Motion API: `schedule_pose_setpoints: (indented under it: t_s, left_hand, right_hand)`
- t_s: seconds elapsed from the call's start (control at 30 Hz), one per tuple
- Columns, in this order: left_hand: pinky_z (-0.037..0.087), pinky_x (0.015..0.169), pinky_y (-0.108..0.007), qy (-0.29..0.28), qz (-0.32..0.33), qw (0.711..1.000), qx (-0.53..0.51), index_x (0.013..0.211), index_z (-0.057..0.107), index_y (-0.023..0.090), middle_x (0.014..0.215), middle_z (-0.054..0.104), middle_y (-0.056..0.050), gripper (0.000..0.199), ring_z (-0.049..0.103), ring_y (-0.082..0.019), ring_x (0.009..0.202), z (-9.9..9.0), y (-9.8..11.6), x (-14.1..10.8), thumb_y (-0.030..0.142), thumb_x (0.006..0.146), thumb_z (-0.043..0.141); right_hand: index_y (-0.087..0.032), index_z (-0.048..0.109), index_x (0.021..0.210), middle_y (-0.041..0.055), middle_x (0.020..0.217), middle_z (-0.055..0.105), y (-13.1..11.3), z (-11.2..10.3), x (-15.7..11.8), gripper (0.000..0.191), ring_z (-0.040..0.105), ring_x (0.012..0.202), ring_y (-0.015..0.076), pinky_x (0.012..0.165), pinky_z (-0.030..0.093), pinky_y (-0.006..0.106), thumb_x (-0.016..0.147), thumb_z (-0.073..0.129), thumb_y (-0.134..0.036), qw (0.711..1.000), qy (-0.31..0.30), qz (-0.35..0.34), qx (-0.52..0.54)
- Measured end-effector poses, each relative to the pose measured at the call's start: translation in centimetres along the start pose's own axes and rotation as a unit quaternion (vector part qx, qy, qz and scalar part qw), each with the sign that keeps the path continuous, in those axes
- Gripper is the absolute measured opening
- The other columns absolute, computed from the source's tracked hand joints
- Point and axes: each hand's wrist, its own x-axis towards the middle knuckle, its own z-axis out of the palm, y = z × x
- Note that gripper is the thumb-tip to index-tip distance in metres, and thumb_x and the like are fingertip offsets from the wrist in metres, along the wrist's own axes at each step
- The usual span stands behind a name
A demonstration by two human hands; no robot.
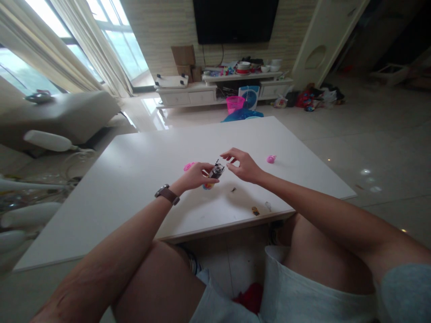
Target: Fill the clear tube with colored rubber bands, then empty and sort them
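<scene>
Over the white table, my left hand (197, 176) is closed around a small dark and clear cylindrical object (216, 171) with thin black prongs on its upper end. Its exact kind is too small to tell. Just to the right hovers my right hand (245, 167), thumb and curved fingers apart, with nothing visible between them. Behind the left hand lies a pink piece (189, 166), partly hidden. Below that hand, a multicoloured item (208, 185) shows in part. A tiny black piece (233, 189) rests on the tabletop beneath my hands.
Near the front edge of the white table (134, 179) lie a yellow and black piece (255, 211) and a clear piece (268, 206). A pink toy (271, 159) sits farther right. Beyond the table stand a pink basket (235, 104) and a low cabinet (188, 96).
</scene>
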Motion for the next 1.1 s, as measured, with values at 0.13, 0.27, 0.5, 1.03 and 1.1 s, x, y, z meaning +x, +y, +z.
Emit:
schedule_pose_setpoints:
  t_s: [0.13,0.27,0.5,1.03,1.1]
  left_hand:
    - [0.055,0.078,-0.029,-0.003,0.003,1.0,0.002,0.093,0.076,0.016,0.089,0.074,-0.004,0.033,0.065,-0.017,0.082,0.0,-0.2,0.0,0.042,0.073,0.083]
    - [0.055,0.079,-0.029,-0.001,0.006,1.0,0.0,0.096,0.077,0.017,0.091,0.075,-0.004,0.033,0.066,-0.017,0.083,0.0,-0.5,0.0,0.041,0.074,0.083]
    - [0.055,0.08,-0.03,0.0,0.005,1.0,-0.009,0.102,0.078,0.017,0.098,0.077,-0.005,0.038,0.067,-0.019,0.085,0.0,-0.6,0.0,0.042,0.074,0.083]
    - [0.055,0.078,-0.028,-0.005,0.017,1.0,-0.004,0.101,0.078,0.018,0.092,0.077,-0.003,0.033,0.068,-0.017,0.081,0.1,-0.3,-0.1,0.037,0.074,0.083]
    - [0.055,0.078,-0.028,-0.014,0.027,1.0,-0.006,0.098,0.078,0.018,0.088,0.076,-0.002,0.031,0.068,-0.017,0.081,0.3,0.2,-0.1,0.037,0.075,0.083]
  right_hand:
    - [-0.023,0.069,0.126,0.0065,0.117,0.068,0.3,-0.3,-0.1,0.051,0.066,0.094,0.0168,0.083,0.056,0.032,0.081,0.053,-0.004,0.996,-0.088,-0.027,-0.005]
    - [-0.02,0.075,0.108,0.0066,0.105,0.071,-0.2,-0.4,-0.3,0.031,0.066,0.095,0.0197,0.086,0.054,0.035,0.087,0.056,-0.008,0.994,-0.09,-0.059,-0.027]
    - [-0.02,0.071,0.109,0.0068,0.108,0.069,-0.5,-0.3,-0.4,0.027,0.065,0.094,0.0193,0.082,0.054,0.033,0.086,0.061,-0.01,0.996,-0.068,-0.047,-0.032]
    - [-0.021,0.074,0.104,0.0113,0.118,0.065,0.1,-0.2,-0.6,0.015,0.057,0.113,0.0275,0.103,0.049,0.048,0.092,0.066,-0.024,0.98,-0.136,-0.101,-0.105]
    - [-0.022,0.076,0.105,0.012,0.125,0.063,0.1,0.0,-0.8,0.016,0.053,0.119,0.029,0.107,0.047,0.052,0.093,0.067,-0.027,0.973,-0.166,-0.114,-0.11]
